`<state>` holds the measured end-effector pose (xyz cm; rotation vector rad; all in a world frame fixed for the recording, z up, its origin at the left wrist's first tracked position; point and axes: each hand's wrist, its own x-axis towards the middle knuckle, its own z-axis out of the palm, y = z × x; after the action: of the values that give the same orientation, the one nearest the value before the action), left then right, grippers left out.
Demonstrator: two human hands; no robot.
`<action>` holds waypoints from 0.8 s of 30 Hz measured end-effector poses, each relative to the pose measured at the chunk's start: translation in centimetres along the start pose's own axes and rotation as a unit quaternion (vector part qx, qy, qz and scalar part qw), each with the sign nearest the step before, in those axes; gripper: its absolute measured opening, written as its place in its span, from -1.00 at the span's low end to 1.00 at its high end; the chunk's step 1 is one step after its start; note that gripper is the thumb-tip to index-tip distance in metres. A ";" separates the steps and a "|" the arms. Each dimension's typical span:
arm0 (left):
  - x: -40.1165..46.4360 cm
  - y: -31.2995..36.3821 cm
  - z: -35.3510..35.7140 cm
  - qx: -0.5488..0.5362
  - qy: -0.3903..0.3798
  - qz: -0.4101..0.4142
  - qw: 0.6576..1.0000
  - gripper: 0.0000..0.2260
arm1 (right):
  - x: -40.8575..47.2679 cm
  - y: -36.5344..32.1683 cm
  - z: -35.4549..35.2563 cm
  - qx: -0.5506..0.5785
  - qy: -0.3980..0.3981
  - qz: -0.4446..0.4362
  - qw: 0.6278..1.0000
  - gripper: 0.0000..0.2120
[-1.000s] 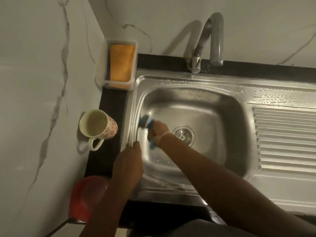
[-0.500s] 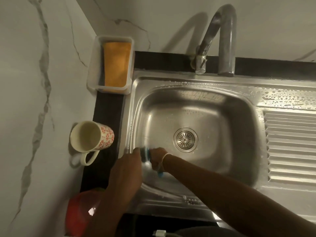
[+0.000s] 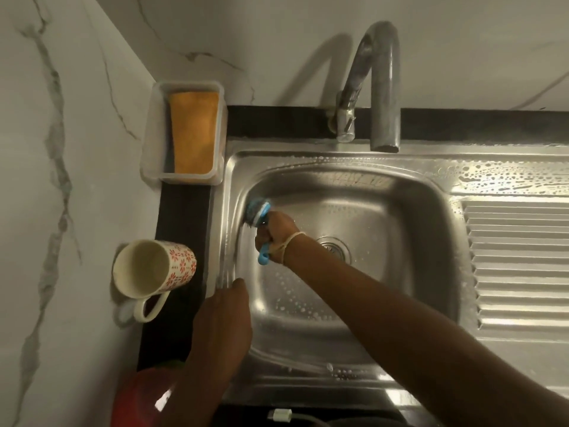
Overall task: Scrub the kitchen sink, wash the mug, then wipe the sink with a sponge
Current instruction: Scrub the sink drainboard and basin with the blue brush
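My right hand (image 3: pixel 275 234) grips a blue-handled scrub brush (image 3: pixel 258 212) inside the steel sink (image 3: pixel 400 241). The brush head presses against the basin's left wall, toward the back. My left hand (image 3: pixel 223 322) rests on the sink's left rim with its fingers hooked over the edge. A cream mug (image 3: pixel 152 269) with a red flower pattern lies on its side on the dark counter left of the sink, mouth toward me. An orange sponge (image 3: pixel 192 132) sits in a clear plastic holder (image 3: pixel 151 161) at the back left corner.
The curved tap (image 3: pixel 374 84) arches over the sink's back rim. The drain (image 3: pixel 334 249) lies just right of my right wrist. A ribbed, wet drainboard (image 3: pixel 517 266) fills the right side. A red object (image 3: pixel 138 399) sits at the bottom left. Marble walls close in left and behind.
My right hand has swept the brush along the left wall from the near part toward the back. My left hand stays on the rim. The camera has shifted.
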<state>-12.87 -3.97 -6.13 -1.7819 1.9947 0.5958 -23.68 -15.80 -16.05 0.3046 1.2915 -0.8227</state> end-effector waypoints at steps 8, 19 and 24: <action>0.3 -1.1 -0.1 0.010 0.007 -0.012 1.000 -0.76 | -2.3 -2.6 2.0 0.211 -0.003 -0.041 0.977 -0.77; -1.3 -0.5 0.7 0.003 0.007 0.008 1.000 -0.76 | -2.3 2.2 -2.6 -0.474 0.039 -0.383 0.792 -0.65; -1.2 -1.3 0.7 -0.034 0.032 0.010 0.999 -0.72 | -3.8 1.8 -4.3 -0.633 0.040 -0.502 0.588 -0.63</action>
<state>-11.41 -2.71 -6.09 -1.8462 2.0594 0.6275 -25.77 -10.45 -14.21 -1.7213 1.7935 -0.5338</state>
